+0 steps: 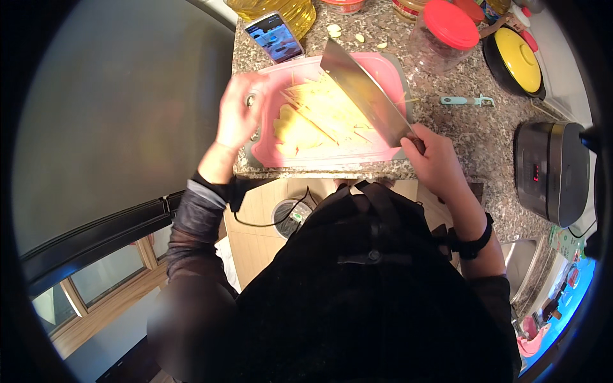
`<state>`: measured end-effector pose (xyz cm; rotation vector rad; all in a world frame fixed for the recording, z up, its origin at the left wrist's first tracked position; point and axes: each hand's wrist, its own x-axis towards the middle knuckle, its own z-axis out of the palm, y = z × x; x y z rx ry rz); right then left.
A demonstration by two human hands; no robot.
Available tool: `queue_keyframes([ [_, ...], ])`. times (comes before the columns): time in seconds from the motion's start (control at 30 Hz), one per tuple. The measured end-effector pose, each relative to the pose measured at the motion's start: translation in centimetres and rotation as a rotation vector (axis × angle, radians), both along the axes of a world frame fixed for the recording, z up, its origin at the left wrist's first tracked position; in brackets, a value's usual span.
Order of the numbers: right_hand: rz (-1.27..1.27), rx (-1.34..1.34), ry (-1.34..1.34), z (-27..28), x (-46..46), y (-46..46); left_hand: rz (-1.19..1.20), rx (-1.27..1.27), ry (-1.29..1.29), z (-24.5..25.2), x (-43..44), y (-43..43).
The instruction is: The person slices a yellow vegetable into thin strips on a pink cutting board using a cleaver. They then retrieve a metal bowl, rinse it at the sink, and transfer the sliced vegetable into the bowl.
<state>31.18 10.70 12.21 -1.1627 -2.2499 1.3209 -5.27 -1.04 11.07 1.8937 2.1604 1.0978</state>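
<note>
My right hand (433, 155) grips the dark handle of a cleaver (366, 93), its broad metal blade tilted above the right part of a pink cutting board (335, 158) with grey corners. Thin pale-yellow shreds (330, 103), which look like cut potato, are spread over the middle of the board. At its lower left lies a heap of pale-yellow slices (293, 131). Over the board's left edge hovers my left hand (242, 107), blurred, with fingers bent; whether it holds anything cannot be told. A few shreds stick out past the board's right edge.
A phone (275, 38) leans by an oil bottle (299, 16) behind the board. Peeled garlic cloves (359, 38) lie near a red-lidded jar (443, 36). To the right are a peeler (467, 100), a black pot with yellow lid (517, 60) and a dark rice cooker (550, 172).
</note>
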Motion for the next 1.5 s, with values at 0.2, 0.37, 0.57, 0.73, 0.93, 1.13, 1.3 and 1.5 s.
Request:
queue_keyframes([
  [0.2, 0.126, -0.061, -0.051, -2.0, -2.3, -2.7, -0.107, -0.187, 0.166, -7.0, 2.3, -6.8],
  [0.37, 0.144, 0.069, -0.096, -3.1, -3.8, -4.3, -0.131, -0.310, 0.182, -7.9, 2.4, -8.2],
  [0.57, 0.147, 0.113, -0.117, -3.9, -5.0, -5.2, -0.195, -0.249, 0.205, -8.8, 1.7, -8.0],
  [0.73, 0.130, 0.164, -0.088, -3.7, -5.3, -5.6, -0.274, -0.200, 0.233, -9.4, 0.7, -7.1],
  [0.93, 0.148, 0.179, -0.229, -3.9, -6.0, -5.9, -0.301, -0.220, 0.286, -10.3, 0.1, -6.1],
  [1.13, 0.164, 0.219, -0.297, -4.7, -5.9, -5.0, -0.313, -0.216, 0.282, -11.4, -0.3, -5.7],
  [1.3, 0.161, 0.252, -0.287, -4.6, -5.6, -4.5, -0.279, -0.232, 0.276, -11.7, -0.2, -5.7],
  [1.5, 0.130, 0.255, -0.322, -4.4, -5.0, -3.2, -0.299, -0.221, 0.272, -11.5, -0.2, -5.8],
])
